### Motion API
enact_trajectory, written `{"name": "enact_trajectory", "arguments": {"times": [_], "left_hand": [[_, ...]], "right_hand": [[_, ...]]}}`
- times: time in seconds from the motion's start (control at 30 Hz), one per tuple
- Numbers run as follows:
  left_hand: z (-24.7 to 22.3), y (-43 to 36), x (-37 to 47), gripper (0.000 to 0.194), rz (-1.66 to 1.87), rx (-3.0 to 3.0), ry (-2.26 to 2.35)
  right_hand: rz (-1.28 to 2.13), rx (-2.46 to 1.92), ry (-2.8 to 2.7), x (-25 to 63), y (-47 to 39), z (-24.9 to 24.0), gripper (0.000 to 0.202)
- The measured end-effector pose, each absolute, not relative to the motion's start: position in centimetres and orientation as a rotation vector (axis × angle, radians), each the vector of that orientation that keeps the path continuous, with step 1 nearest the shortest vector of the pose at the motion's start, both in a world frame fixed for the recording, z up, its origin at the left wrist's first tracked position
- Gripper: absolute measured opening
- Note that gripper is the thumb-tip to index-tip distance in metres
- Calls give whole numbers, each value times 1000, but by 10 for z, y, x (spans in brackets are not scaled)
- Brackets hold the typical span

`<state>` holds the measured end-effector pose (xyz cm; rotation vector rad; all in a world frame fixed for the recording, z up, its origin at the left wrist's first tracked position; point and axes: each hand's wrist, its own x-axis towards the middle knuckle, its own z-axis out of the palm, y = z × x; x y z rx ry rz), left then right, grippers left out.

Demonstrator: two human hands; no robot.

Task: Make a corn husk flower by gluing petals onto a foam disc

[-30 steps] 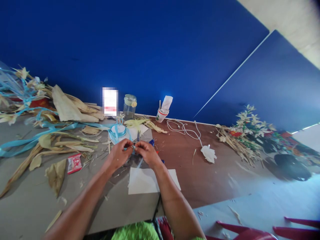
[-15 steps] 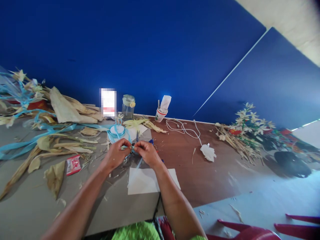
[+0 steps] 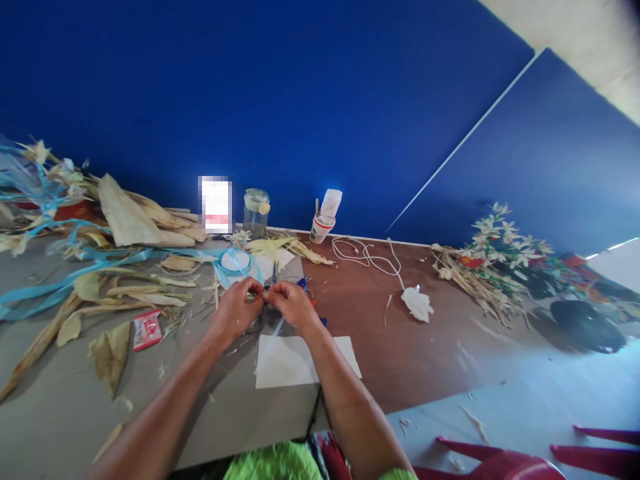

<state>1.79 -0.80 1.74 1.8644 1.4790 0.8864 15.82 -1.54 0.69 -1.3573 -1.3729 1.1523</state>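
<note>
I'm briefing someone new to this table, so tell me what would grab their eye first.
Likely the deep blue panel, filling the view's upper part behind the table. Next come the bare hands, held close together just below the picture's middle. Then the white flowers towards the right and the light-blue ribbon winding across the table's left side.

Pinched close together above the tabletop (image 3: 270,420), the fingers (image 3: 253,287) of the left hand (image 3: 236,308) and right hand (image 3: 294,307) hold a small piece (image 3: 265,294) too hidden to identify. Just beyond the fingers sits a roll of light-blue ribbon (image 3: 235,261), with a lidded jar (image 3: 257,217) and white cup (image 3: 323,229) farther back. A red packet (image 3: 147,330) lies to their left, white paper (image 3: 283,363) on their near side, a crumpled white wad (image 3: 417,305) well to their right.
</note>
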Motion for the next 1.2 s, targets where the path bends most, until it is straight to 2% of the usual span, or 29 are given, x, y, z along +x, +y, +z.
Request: {"name": "enact_trajectory", "arguments": {"times": [0.23, 0.57, 0.8, 0.93, 1.2], "left_hand": [[13, -10, 21, 12, 874, 1869, 1437], [14, -11, 16, 16, 857, 1777, 1272], [18, -9, 11, 29, 906, 1430, 1132], [19, -11, 9, 28, 818, 1307, 1059], [26, -12, 12, 27, 835, 1261, 1037]], "right_hand": [[1070, -1440, -1374, 159, -15, 9, 21], [848, -1522, -1542, 158, -19, 15, 13], [1047, -1348, -1400, 156, -18, 13, 15], [1183, -1226, -1347, 156, -19, 12, 17], [1162, -1217, -1456, 163, -16, 8, 22]]}}
